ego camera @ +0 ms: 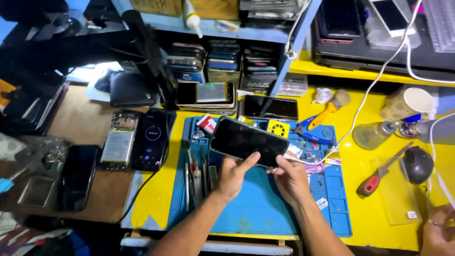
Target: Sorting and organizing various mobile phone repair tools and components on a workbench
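A dark smartphone (246, 141) with a black screen is held above the blue work mat (258, 208), tilted, screen up. My left hand (234, 175) grips its near left edge, thumb on the glass. My right hand (290, 178) pinches its right end, where a white cable (365, 97) reaches the phone. Both forearms come in from the bottom of the view.
An opened phone with its battery showing (117, 142) and other phones (152, 138) lie at left. Stacked phones (204, 94) fill the shelf behind. A red-handled screwdriver (375, 179), a mouse (418, 163), a cup (408, 102) and another person's hand (438, 230) are at right.
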